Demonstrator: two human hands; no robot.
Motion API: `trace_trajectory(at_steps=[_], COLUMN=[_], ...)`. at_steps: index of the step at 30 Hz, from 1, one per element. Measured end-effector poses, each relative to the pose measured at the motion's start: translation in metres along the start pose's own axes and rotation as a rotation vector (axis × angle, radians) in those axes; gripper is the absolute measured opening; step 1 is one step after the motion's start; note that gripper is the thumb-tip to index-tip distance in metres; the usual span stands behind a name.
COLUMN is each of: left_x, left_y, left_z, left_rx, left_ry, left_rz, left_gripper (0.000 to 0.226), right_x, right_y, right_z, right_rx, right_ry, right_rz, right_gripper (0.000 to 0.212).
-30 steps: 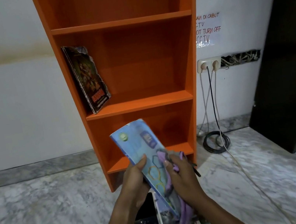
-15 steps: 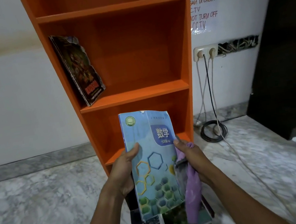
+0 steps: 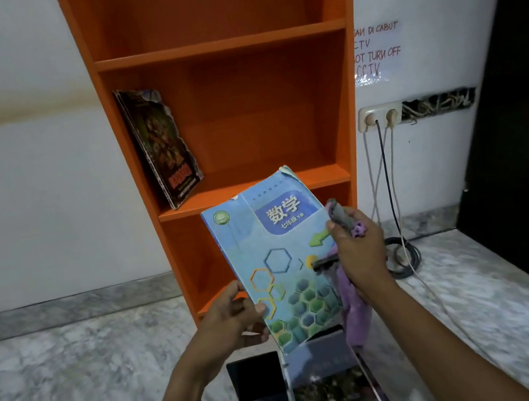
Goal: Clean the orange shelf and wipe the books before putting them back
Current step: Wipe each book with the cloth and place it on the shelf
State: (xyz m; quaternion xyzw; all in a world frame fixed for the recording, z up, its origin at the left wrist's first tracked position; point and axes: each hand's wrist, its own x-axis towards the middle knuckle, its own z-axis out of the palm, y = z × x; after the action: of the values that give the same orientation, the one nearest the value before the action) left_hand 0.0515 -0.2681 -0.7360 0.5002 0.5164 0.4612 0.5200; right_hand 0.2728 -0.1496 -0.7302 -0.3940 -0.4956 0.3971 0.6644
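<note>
1. Left hand (image 3: 229, 316) grips the bottom left edge of the blue book (image 3: 279, 260). The thumb lies on the cover and the other fingers are behind it.
2. On the left of the middle board of the orange shelf (image 3: 247, 189), 1 dark book (image 3: 163, 147) leans on the side wall. The rest of that board is bare.
3. The blue book is up in the air, in front of the low part of the shelf. Its long side runs up and away, with the top tipped a bit to the right. The top points at the bare board just above it, so I think that is where it should go next.
4. The cover shows big white words, 数学, and smaller ones, 七年级. A round green badge sits in its top left corner.
5. Right hand (image 3: 357, 251) is closed on a purple and grey cloth (image 3: 355, 310), pressed at the right edge of the blue book.
6. Down on the floor, 2 more books (image 3: 307, 391) lie flat, near both hands.
7. A paper on the wall (image 3: 375, 54) partly reads "DI CABUT" and "TURN OFF".
</note>
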Motion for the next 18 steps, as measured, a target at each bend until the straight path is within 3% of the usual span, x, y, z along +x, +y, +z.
trace_trajectory(at_steps=[5, 9, 14, 18], left_x=[0.022, 0.043, 0.067, 0.094], left_y=[0.018, 0.069, 0.122, 0.141], left_z=[0.000, -0.020, -0.051, -0.080], left_rx=[0.164, 0.322, 0.532, 0.586], left_ry=[0.263, 0.342, 0.447, 0.623], left_rz=[0.289, 0.462, 0.542, 0.566], left_gripper=[0.012, 0.016, 0.013, 0.021], right_x=[0.025, 0.047, 0.064, 0.088], right_y=[-0.024, -0.038, -0.038, -0.028], right_z=[0.015, 0.040, 0.089, 0.150], right_rx=[-0.082, -0.200, -0.293, -0.267], right_ry=[-0.041, 0.055, 0.131, -0.041], right_rz=[-0.114, -0.245, -0.334, -0.242], right_gripper=[0.014, 0.021, 0.019, 0.041])
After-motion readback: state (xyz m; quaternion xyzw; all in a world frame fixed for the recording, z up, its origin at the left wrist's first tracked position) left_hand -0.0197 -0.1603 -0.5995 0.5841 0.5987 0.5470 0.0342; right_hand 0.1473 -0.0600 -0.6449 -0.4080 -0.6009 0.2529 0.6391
